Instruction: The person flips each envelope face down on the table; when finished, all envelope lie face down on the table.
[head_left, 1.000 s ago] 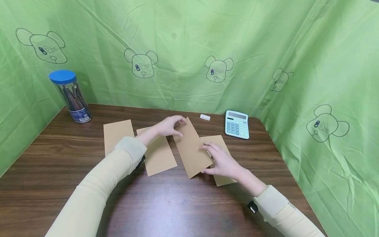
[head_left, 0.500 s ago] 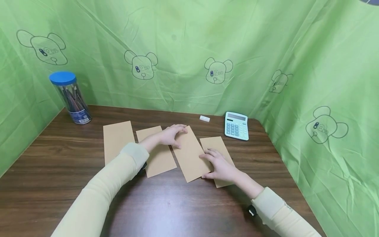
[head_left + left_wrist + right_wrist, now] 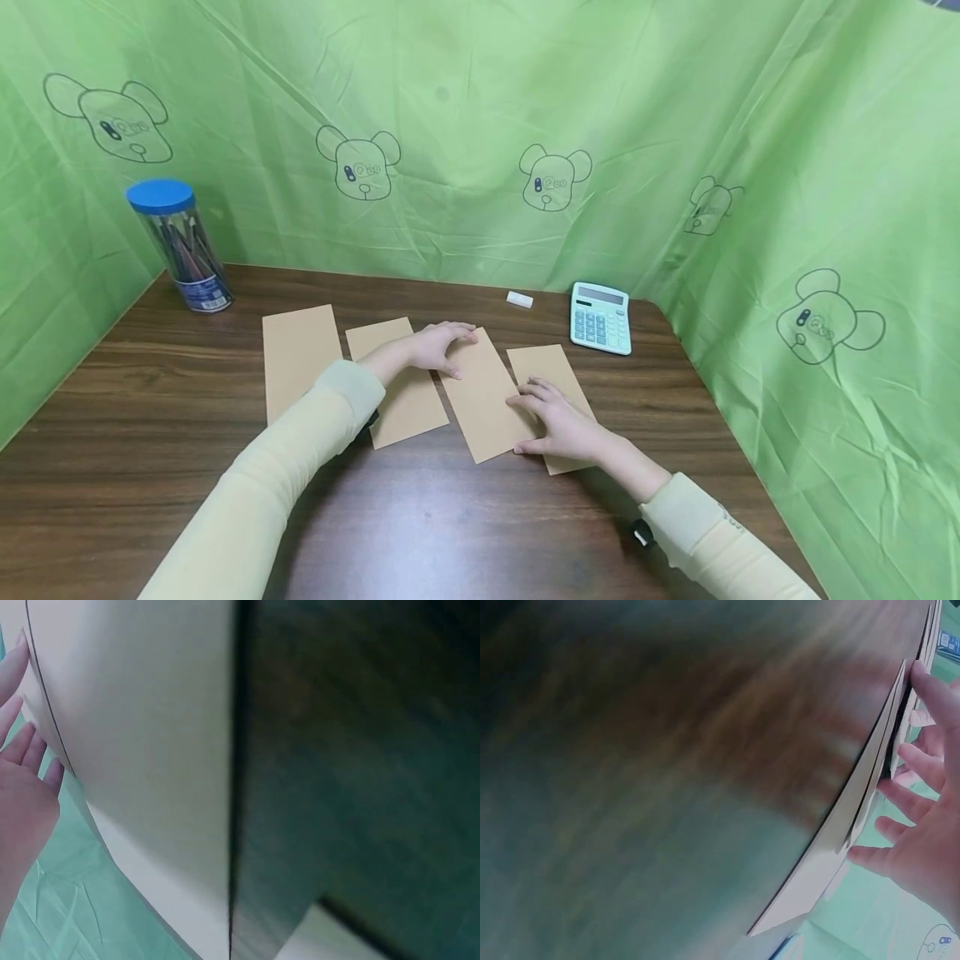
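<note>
Four kraft-brown paper rectangles lie on the table in the head view. My left hand [image 3: 437, 347] rests at the upper left of the third rectangle [image 3: 486, 400], its thumb over the left edge and fingers at the top edge. Touching the same rectangle's right side is my right hand [image 3: 561, 425], with its thumb by the lower right corner. That hand partly covers the rightmost rectangle [image 3: 550, 363]. My left forearm crosses the leftmost rectangle [image 3: 300, 346] and the second one [image 3: 408, 400]. In the right wrist view, spread fingers [image 3: 922, 769] meet a thin paper edge.
A clear jar [image 3: 191, 250] of pencils with a blue lid stands at the back left. A light blue calculator [image 3: 600, 318] and a small white eraser-like block [image 3: 519, 299] lie near the back edge of the wooden table [image 3: 420, 525]. A green curtain [image 3: 465, 108] hangs behind.
The third rectangle, tilted up between both hands a second ago, has come down flat on the table. Both hands have lowered slightly with it and barely moved since half a second ago.
</note>
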Demonstrator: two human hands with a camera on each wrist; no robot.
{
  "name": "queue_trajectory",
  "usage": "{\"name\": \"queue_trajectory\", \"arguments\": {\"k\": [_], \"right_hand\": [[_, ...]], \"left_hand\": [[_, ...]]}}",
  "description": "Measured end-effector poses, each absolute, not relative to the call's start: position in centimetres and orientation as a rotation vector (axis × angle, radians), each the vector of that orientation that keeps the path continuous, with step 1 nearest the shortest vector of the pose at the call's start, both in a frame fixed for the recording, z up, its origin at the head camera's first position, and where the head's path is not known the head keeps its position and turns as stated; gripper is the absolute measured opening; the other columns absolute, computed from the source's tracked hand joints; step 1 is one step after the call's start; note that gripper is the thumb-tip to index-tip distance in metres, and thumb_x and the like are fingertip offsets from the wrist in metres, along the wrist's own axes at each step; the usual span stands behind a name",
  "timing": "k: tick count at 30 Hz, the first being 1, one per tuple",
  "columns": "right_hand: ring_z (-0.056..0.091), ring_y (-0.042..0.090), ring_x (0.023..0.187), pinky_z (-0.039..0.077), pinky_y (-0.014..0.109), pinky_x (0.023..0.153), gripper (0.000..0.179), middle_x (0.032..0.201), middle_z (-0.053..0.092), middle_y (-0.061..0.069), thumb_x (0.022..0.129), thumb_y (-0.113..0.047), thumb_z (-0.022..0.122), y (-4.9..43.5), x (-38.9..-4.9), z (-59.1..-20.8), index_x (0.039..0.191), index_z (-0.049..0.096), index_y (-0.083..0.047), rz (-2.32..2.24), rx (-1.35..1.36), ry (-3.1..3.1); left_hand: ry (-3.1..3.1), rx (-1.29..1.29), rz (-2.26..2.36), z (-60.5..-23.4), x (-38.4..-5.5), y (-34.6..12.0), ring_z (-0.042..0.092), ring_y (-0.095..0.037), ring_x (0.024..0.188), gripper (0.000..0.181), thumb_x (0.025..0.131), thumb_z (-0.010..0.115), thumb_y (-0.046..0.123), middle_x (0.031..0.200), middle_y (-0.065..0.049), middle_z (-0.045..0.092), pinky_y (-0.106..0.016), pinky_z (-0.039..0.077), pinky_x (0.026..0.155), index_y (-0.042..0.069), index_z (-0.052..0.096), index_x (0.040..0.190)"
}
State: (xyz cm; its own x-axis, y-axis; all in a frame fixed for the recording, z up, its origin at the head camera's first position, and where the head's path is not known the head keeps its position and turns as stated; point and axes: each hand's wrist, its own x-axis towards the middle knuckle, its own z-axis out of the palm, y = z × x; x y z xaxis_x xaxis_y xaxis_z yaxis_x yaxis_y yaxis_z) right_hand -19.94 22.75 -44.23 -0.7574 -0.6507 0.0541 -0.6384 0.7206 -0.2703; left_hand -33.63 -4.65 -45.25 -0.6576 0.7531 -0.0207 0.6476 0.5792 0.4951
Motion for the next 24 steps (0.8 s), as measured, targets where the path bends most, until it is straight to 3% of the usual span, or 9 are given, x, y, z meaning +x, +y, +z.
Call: {"name": "queue_trajectory", "arguments": {"k": [9,24], "right_hand": [[0.029,0.045,0.135,0.025,0.055,0.11,0.066,0.139,0.045,0.018,0.075,-0.043,0.077,23.0,-20.3,-44.0,0.129,0.056,-0.011,-0.444,-1.138,2.833],[0.031,0.045,0.133,0.026,0.06,0.107,0.073,0.14,0.044,0.018,0.071,-0.039,0.081,27.2,-20.1,-43.0,0.133,0.052,-0.01,-0.559,-1.251,2.854]], "left_hand": [[2.577,1.166,0.611,-44.6,-33.7,-4.6,0.028,-0.033,0.138,0.069,0.076,0.078,0.032,0.15,-0.011,0.034,-0.057,0.022,0.108,0.01,0.05,0.135],[2.662,1.137,0.706,-43.9,-31.8,-1.0,0.029,-0.025,0.137,0.091,0.069,0.081,0.043,0.147,-0.006,0.039,-0.053,0.021,0.109,0.01,0.039,0.143]]}}
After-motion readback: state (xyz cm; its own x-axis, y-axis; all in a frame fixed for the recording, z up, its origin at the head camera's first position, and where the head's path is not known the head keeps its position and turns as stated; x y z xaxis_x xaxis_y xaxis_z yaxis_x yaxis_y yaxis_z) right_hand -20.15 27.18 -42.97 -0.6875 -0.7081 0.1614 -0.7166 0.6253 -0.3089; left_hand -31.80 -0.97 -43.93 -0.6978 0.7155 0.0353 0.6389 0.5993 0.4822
